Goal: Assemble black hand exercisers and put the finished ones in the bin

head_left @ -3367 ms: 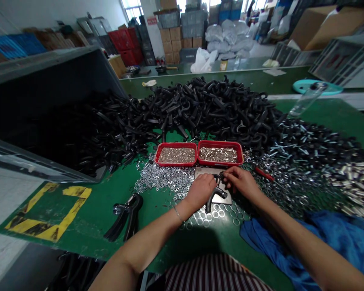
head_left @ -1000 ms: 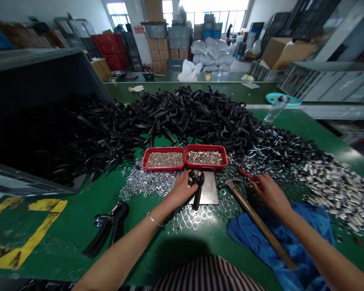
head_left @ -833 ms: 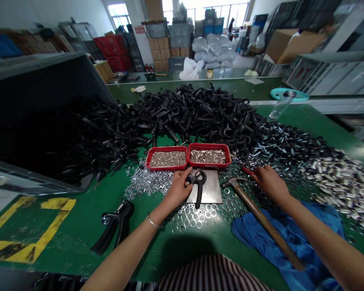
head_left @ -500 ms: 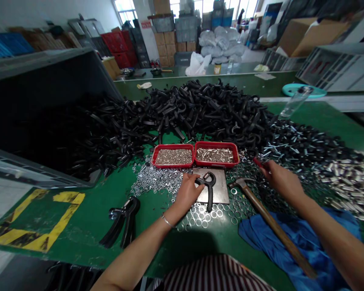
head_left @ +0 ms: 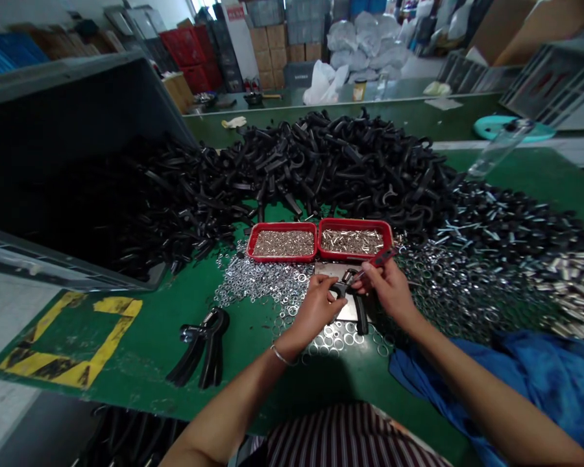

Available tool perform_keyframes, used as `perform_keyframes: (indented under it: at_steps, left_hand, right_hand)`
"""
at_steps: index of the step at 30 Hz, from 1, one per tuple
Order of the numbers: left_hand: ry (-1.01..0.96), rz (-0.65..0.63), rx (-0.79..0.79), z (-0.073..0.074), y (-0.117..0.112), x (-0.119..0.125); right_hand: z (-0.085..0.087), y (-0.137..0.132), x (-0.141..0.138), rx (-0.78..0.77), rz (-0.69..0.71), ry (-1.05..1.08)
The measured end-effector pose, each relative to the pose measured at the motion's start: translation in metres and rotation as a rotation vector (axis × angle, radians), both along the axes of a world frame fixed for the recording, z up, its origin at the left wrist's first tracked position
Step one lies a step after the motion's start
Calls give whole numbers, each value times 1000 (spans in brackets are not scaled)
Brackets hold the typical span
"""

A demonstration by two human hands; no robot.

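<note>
My left hand (head_left: 318, 307) is closed on a black hand-grip part (head_left: 353, 299) that rests over a small metal plate (head_left: 328, 268). My right hand (head_left: 388, 289) is closed round a red-handled tool (head_left: 382, 257), its tip meeting the top of the black part. Both hands work just in front of two red trays (head_left: 321, 227) filled with small metal pieces. Loose silver rings (head_left: 257, 283) lie scattered round the plate.
A large heap of black curved handles (head_left: 331, 162) covers the back of the green table (head_left: 141, 363). A dark bin (head_left: 53, 117) stands at left. Two assembled black grips (head_left: 202, 347) lie at front left, a blue cloth (head_left: 525, 376) at right, silver tubes (head_left: 569, 285) far right.
My right hand left the hammer's side, picked up the red-handled tool and came in to the black part. My left hand kept hold of the part on the plate.
</note>
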State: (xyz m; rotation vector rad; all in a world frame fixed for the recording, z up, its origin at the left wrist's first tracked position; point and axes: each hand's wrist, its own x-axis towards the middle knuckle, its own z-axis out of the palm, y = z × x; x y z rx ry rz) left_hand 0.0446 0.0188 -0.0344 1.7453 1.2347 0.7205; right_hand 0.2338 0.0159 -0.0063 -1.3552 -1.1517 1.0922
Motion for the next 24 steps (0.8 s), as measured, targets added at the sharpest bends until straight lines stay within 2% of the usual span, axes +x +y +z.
perform_keyframes:
  at_steps: [5, 11, 15, 17, 22, 24]
  left_hand:
    - [38, -20, 17, 1, 2, -1]
    - [24, -14, 17, -6, 0, -1]
    - [1, -11, 1, -8, 0, 0]
    - [-7, -9, -6, -8, 0, 0]
    - [-20, -13, 8, -10, -2, 1]
    - [-14, -6, 17, -11, -3, 2]
  right_hand:
    - [-14, 3, -1, -17, -60, -40]
    - [-18, 1, 1, 9, -44, 14]
    - [-18, -1, -2, -12, -37, -24]
    - [-18, -4, -2, 12, -26, -87]
    - [-11, 2, -3, 122, 24, -459]
    - [-2, 8, -6, 121, 100, -408]
